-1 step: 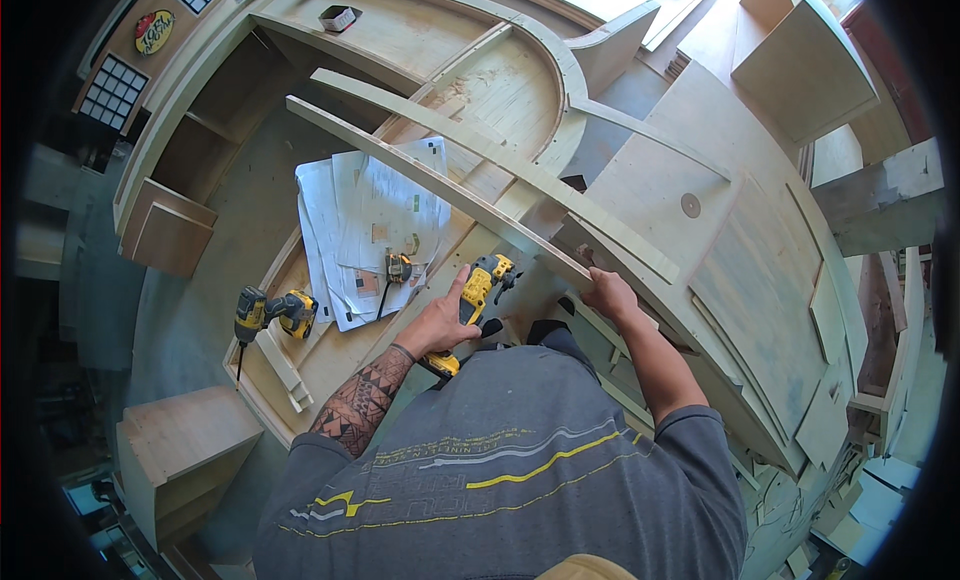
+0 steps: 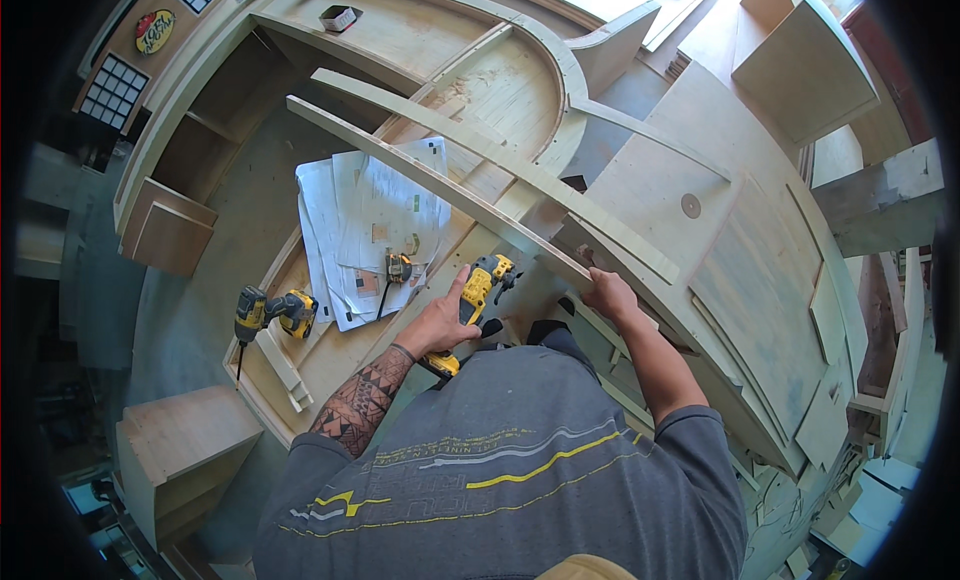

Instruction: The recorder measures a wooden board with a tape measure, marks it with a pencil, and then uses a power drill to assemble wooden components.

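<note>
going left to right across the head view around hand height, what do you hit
small plywood box → yellow cordless drill lying on the wood → paper plans → left hand on a yellow power tool → right hand on the curved wooden strip → flat plywood panel

Yellow-and-black power tool [image 2: 478, 298], frame centre. Second yellow-and-black drill [image 2: 272, 312], left of centre. White printed paper sheets [image 2: 375, 225], upper centre. Pale tan curved plywood strips [image 2: 450, 185]. Grey shirt [image 2: 510, 470] with yellow and white stripes, bottom.
</note>
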The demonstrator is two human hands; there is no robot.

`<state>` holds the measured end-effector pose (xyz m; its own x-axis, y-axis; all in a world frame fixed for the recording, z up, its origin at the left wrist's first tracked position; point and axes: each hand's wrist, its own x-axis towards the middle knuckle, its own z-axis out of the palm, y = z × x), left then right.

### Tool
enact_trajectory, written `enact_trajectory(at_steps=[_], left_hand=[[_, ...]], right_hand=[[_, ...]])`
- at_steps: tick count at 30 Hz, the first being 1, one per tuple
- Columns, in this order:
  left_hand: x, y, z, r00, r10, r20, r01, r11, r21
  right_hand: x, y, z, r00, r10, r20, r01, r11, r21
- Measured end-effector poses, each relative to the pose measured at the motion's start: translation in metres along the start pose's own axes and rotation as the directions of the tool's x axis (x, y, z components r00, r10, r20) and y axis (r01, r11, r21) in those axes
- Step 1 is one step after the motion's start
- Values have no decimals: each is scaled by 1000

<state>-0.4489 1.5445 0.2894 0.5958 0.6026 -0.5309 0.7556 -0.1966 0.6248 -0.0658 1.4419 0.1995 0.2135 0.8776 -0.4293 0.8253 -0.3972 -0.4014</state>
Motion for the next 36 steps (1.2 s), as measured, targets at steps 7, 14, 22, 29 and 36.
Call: enact_trajectory(at_steps=[7, 14, 22, 29, 36], left_hand=[[0, -1, 2, 1000, 18, 0, -18, 999, -39], [2, 1, 0, 1000, -2, 16, 3, 1000, -24], [5, 6, -3, 1000, -3, 30, 4, 1000, -15], [8, 12, -7, 999, -9, 46, 10, 1000, -7], [10, 21, -14, 997, -32, 73, 33, 999, -11]], right_hand=[[1, 1, 1, 1000, 3, 2, -3, 1000, 3], [1, 1, -1, 1000, -10, 10, 10, 1000, 16], [0, 3, -3, 999, -31, 24, 30, 999, 18], [-1, 3, -7, 997, -14, 72, 13, 1000, 11], [0, 6, -13, 997, -19, 75, 19, 1000, -5]])
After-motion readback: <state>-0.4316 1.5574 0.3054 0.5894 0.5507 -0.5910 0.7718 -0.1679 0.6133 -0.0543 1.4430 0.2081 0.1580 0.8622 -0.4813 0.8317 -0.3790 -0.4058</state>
